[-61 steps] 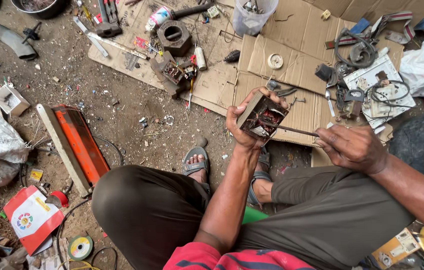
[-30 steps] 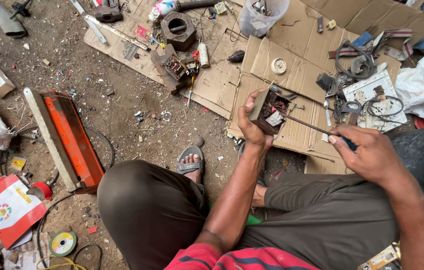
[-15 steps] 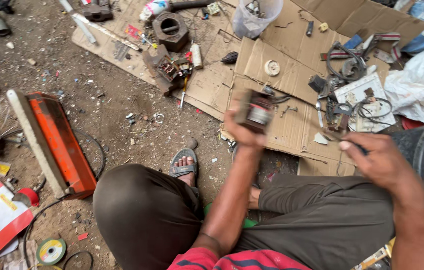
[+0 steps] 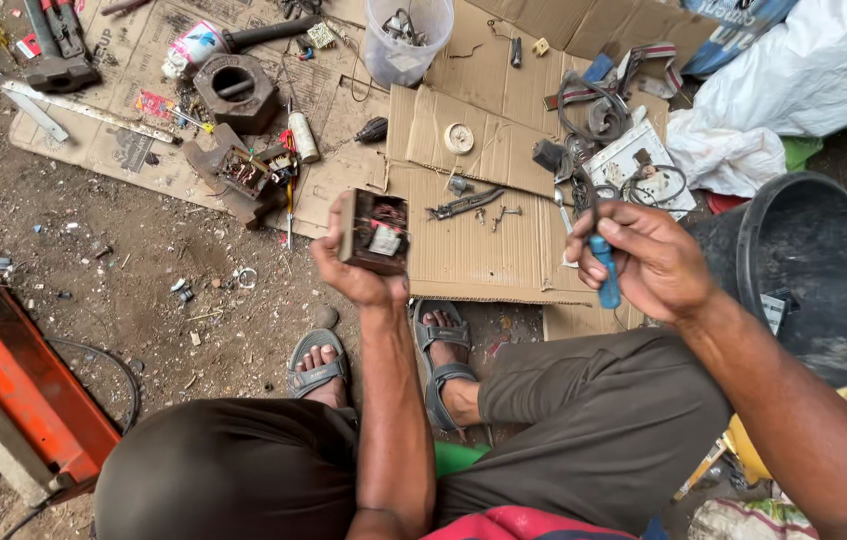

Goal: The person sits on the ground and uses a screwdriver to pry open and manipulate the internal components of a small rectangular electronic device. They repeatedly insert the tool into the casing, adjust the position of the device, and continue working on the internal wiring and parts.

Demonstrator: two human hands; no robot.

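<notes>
Above flattened cardboard sheets (image 4: 484, 240) spread on a dirt floor (image 4: 144, 290), seated low with sandalled feet (image 4: 319, 365) tucked under. Left hand (image 4: 359, 265) clamped around a small boxy electrical unit (image 4: 376, 232), held up with its open face showing windings and wiring. Right hand (image 4: 649, 262) closed on a blue-handled screwdriver (image 4: 604, 265), shaft pointing up and away from the unit, well apart from it. Judged from this: casing already open and its insides exposed, so partly dismantled; core and wires not yet out, tool not engaged at this instant. Loose screws and a small metal bracket (image 4: 464, 203) lying on the cardboard just beyond the unit; a second, similar stripped unit (image 4: 244, 172) further left beside a heavy square metal block (image 4: 236, 90). Black bucket (image 4: 814, 270) close by the right forearm, clear plastic tub (image 4: 407, 40) at the far edge. Compared with two seconds back: screwdriver tip then poking into the unit, now withdrawn and lifted off to the right; unit turned slightly and held a little lower.
</notes>
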